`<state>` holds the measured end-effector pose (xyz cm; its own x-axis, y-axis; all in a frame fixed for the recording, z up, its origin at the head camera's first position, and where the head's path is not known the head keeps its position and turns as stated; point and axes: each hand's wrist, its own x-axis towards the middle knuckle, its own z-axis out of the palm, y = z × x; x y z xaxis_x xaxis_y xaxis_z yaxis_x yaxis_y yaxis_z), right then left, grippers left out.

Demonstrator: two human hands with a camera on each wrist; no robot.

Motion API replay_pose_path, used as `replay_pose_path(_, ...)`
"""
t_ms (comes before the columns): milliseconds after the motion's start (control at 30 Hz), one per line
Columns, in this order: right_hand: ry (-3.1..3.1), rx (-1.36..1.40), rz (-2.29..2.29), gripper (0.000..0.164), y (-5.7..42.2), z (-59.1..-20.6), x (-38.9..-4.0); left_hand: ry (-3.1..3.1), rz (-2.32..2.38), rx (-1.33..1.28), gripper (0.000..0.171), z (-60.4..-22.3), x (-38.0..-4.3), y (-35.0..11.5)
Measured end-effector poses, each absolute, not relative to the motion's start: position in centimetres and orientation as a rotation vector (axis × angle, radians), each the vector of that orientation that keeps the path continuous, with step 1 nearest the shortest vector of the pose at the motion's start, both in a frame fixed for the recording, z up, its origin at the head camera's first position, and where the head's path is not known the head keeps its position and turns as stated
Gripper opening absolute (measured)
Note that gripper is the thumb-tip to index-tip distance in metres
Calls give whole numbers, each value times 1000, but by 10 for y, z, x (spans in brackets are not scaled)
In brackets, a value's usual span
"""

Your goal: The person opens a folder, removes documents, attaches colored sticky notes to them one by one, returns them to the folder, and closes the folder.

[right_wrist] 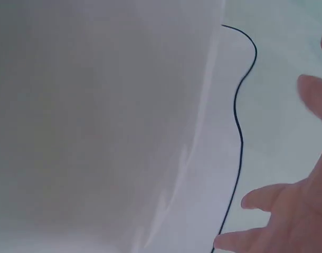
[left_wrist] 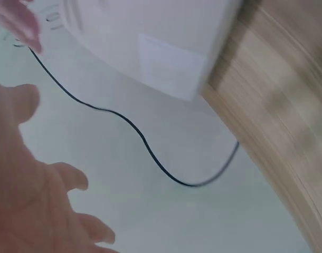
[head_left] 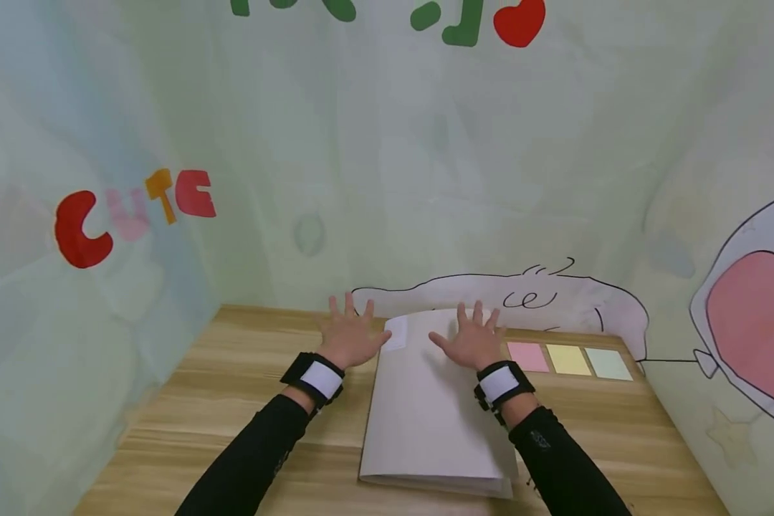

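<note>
A white folded sheet or folder [head_left: 435,423] lies on the wooden table, its near edge slightly parted into layers. A small pale label [head_left: 396,334] sits at its upper left corner; the left wrist view shows this label [left_wrist: 169,66] too. My left hand [head_left: 351,335] is spread beside that corner, its fingers apart and holding nothing. Over the upper right part of the folder, my right hand [head_left: 472,337] is spread as well, with a shadow beneath it. Both palms [left_wrist: 29,195] appear raised off the surface in the wrist views, where the right hand [right_wrist: 293,211] also grips nothing.
To the right of the folder lie a pink sticky note [head_left: 527,356], a yellow one [head_left: 568,360] and a pale green one [head_left: 608,364] in a row. A printed cloth backdrop [head_left: 426,179] rises behind the wooden table [head_left: 232,401] and along its sides.
</note>
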<state>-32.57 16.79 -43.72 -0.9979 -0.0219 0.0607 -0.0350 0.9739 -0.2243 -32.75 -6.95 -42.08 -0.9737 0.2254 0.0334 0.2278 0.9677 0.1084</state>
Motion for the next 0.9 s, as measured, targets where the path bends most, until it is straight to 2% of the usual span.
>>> replay_pose_path(133,-3112,41,351,99,176,-432,-327,-3142,-221,-269,79,-425,-335,-79)
replay_pose_path(433,-3126,121,406,95,186,-431,-325,-3144,-375,-291,81,-428,-332,-90)
replay_pose_path(900,-3134,144,398,99,188,-432,-324,-3130,-275,-276,80,-426,-331,-83)
